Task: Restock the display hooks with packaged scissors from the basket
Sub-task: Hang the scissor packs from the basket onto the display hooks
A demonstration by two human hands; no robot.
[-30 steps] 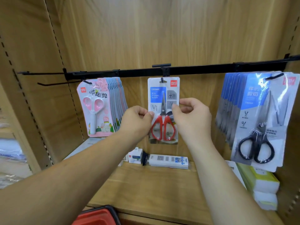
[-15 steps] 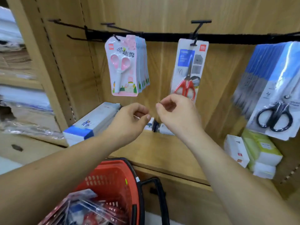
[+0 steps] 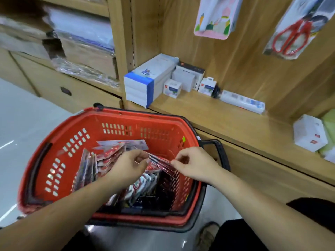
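A red plastic basket (image 3: 59, 134) stands on the floor below the shelf, holding several packs of red-handled scissors (image 3: 108, 154). Over its middle, my left hand (image 3: 126, 168) and my right hand (image 3: 196, 165) both pinch the edges of one flat scissors pack (image 3: 160, 163), seen nearly edge-on. One pack of red scissors (image 3: 293, 31) hangs at the top right, and a pink pack (image 3: 213, 17) hangs to its left. The hooks and rail are out of view.
A wooden shelf (image 3: 226, 120) runs behind the basket with white boxes (image 3: 145, 80), small cartons and a power strip (image 3: 243, 103) on it. A white box (image 3: 309, 133) sits at the right. The basket's black handle (image 3: 220, 151) sticks out rightward. Grey floor lies left.
The view has dropped from the hanging packs to the basket. Both hands left the hung red scissors pack, came down into the basket and took hold of a pack there.
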